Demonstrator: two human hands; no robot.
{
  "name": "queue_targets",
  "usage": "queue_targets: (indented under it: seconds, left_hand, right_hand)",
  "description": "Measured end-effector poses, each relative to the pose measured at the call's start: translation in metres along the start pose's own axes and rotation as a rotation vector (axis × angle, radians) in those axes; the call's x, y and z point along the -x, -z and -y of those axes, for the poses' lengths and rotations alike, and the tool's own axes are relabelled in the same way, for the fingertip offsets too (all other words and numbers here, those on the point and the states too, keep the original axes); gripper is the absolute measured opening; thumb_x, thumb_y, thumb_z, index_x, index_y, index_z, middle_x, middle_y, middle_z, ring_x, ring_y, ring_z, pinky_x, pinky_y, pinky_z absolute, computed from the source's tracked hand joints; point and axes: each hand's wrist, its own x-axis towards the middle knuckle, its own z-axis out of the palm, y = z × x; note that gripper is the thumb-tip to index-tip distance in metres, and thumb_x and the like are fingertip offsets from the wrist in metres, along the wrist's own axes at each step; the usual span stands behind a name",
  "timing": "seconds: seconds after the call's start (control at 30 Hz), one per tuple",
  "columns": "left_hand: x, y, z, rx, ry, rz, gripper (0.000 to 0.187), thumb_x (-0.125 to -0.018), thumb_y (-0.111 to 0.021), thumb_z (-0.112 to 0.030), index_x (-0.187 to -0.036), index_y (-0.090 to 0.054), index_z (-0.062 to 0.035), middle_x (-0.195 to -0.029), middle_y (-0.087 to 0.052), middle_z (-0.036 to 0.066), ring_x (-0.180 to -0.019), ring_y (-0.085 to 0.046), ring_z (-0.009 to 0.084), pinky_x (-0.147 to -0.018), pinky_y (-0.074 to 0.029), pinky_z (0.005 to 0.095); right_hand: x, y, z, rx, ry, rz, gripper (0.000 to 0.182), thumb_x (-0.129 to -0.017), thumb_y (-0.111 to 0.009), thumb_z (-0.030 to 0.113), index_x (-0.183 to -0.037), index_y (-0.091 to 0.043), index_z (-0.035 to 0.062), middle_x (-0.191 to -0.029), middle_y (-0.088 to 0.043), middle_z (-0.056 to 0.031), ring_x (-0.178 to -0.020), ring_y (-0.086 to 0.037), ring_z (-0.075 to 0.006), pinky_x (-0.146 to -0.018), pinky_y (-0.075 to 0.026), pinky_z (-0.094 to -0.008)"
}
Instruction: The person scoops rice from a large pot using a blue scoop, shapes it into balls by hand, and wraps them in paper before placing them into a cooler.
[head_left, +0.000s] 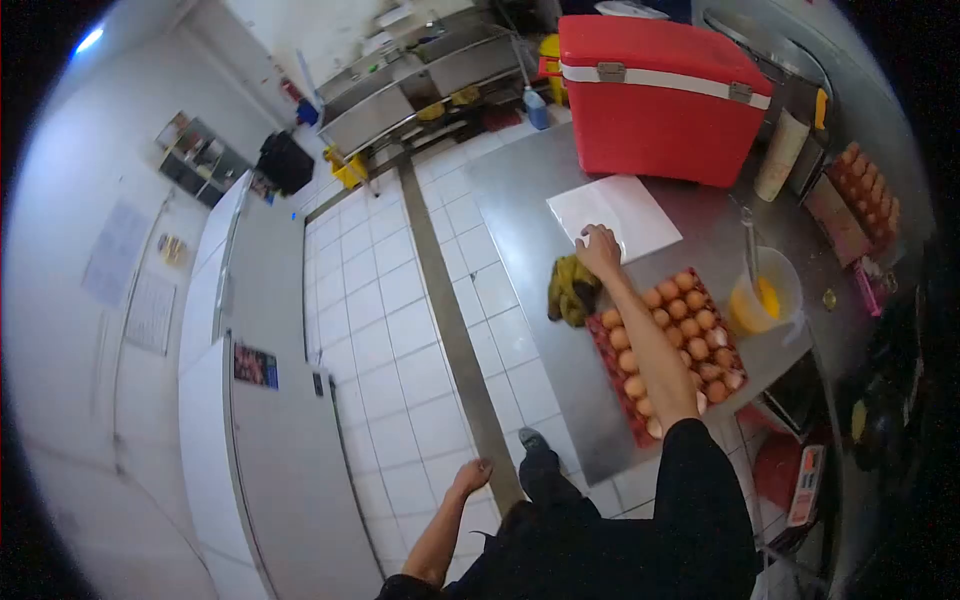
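My right hand (pixel 600 250) reaches over the steel table (pixel 520 190), its bent fingers on the near left part of a white sheet (pixel 625 215). Just below it lies a crumpled olive-green cloth (pixel 573 290). My right forearm passes above a red tray (pixel 625 405) of brown eggs, some of them broken shells. Right of the tray, a clear jug (pixel 765 300) holds yellow liquid and a metal utensil. My left hand (pixel 473 475) hangs low over the floor, away from the table, its fingers curled in; whether anything is inside them is hidden.
A red cooler (pixel 660 110) stands at the table's back. More eggs (pixel 866 195) sit in a carton at the right. A paper roll (pixel 782 158) is beside the cooler. White freezers (pixel 290 420) line the left, and steel sinks (pixel 420 85) stand at the far wall.
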Motion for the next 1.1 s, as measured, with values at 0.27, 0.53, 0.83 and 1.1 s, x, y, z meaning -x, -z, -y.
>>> queue_targets:
  seconds: [0.27, 0.53, 0.83, 1.1]
  left_hand:
    - [-0.008, 0.166, 0.252, 0.508, 0.619, 0.11, 0.033, -0.089, -0.06, -0.029, -0.11, -0.066, -0.0043, -0.087, -0.072, 0.011, -0.069, -0.069, 0.0201, -0.058, -0.057, 0.035]
    - [-0.326, 0.368, 0.314, 0.437, 0.205, -0.233, 0.031, -0.091, -0.059, -0.028, -0.101, -0.065, 0.001, -0.081, -0.07, 0.014, -0.063, -0.067, 0.0195, -0.057, -0.054, 0.0346]
    - [-0.596, 0.649, -0.156, 0.602, -0.785, 0.056, 0.021, -0.096, -0.053, -0.008, -0.114, -0.062, -0.0016, -0.1, -0.068, 0.01, -0.094, -0.065, 0.0159, -0.077, -0.053, 0.0281]
    - [-0.658, 0.704, -0.414, 0.434, -0.696, 0.797, 0.067, -0.095, -0.055, -0.047, -0.139, -0.039, 0.0002, -0.127, -0.055, 0.018, -0.112, -0.054, 0.0218, -0.093, -0.047, 0.0372]
  right_hand:
    - [-0.098, -0.077, 0.01, 0.835, -0.231, -0.032, 0.036, -0.082, -0.061, 0.022, -0.11, -0.054, 0.001, -0.11, -0.057, -0.0164, -0.102, -0.058, -0.0387, -0.077, -0.052, -0.0501]
    - [-0.128, -0.08, 0.011, 0.687, -0.282, -0.185, 0.019, -0.085, -0.048, 0.002, -0.101, -0.057, -0.0037, -0.093, -0.064, -0.0232, -0.08, -0.066, -0.0368, -0.073, -0.054, -0.044]
    - [-0.231, -0.03, 0.232, 0.023, -0.663, -0.771, 0.035, -0.096, -0.043, 0.011, -0.127, -0.05, -0.0053, -0.115, -0.061, -0.0187, -0.106, -0.06, -0.0341, -0.095, -0.047, -0.0396]
    - [-0.389, -0.12, 0.229, -1.361, -0.529, -1.207, 0.048, -0.098, -0.042, 0.028, -0.135, -0.048, -0.001, -0.129, -0.057, -0.0137, -0.114, -0.056, -0.0208, -0.103, -0.041, -0.0327]
